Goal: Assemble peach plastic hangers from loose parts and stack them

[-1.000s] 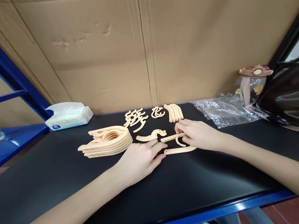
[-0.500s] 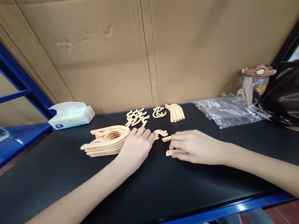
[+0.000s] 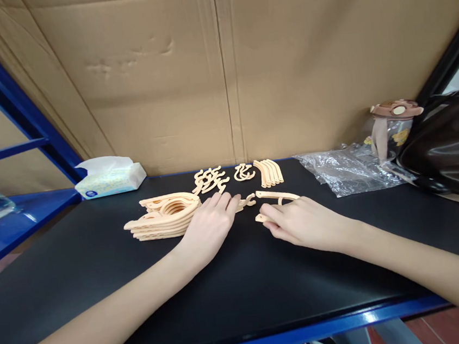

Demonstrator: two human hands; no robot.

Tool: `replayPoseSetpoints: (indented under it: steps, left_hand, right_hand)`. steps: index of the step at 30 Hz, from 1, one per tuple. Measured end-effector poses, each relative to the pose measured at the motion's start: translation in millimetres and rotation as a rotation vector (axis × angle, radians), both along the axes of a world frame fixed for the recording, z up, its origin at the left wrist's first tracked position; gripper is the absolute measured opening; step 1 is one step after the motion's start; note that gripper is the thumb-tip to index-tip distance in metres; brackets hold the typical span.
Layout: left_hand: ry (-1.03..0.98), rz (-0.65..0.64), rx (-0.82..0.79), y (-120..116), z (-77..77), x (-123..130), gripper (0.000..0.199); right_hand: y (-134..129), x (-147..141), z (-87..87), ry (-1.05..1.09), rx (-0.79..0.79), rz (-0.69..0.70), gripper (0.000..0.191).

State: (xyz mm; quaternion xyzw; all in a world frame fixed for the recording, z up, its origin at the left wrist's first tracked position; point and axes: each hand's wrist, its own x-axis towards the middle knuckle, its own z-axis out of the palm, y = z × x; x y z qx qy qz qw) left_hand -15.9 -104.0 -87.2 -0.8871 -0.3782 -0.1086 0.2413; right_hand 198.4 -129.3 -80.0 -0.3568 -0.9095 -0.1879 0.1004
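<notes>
My left hand (image 3: 214,221) is closed on a small beige hook piece (image 3: 246,202), whose curved end sticks out to the right of the fingers. A short gap away, my right hand (image 3: 296,221) grips a beige hanger part (image 3: 276,194); one arm of it shows above the fingers and another end pokes out at their left. Left of my left hand lies a stack of beige hanger parts (image 3: 164,220). Behind the hands are a pile of small beige pieces (image 3: 209,180), some loose hooks (image 3: 244,172) and a row of curved beige strips (image 3: 269,173).
A tissue pack (image 3: 109,176) stands at the back left beside a blue frame (image 3: 22,117). On the right are a crumpled clear plastic bag (image 3: 348,168), a bottle (image 3: 395,127) and a dark bag (image 3: 452,143). Cardboard (image 3: 142,82) rises behind the black table (image 3: 235,303).
The hanger part in my right hand has turned, its upper arm now farther back and more exposed. The hook piece at my left hand has also turned, and its curved end points more to the right.
</notes>
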Motion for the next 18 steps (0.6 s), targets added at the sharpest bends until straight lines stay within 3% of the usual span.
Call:
replayPoseSetpoints:
  steps: [7,14,18]
  left_hand:
    - [-0.155,0.114,-0.072,-6.7,6.2,0.6,0.049]
    - [-0.186,0.149,-0.126,-17.1,6.4,6.0,0.018]
    - [-0.150,0.169,-0.162,-21.1,6.9,8.0,0.029]
  right_hand:
    - [1.8,-2.0,0.1,0.088,-0.064,-0.059,0.008]
    - [9.2,2.7,-2.1,0.142,-0.058,-0.051,0.009]
    - [9.4,3.6,-0.6,0.209,-0.101,-0.007,0.009]
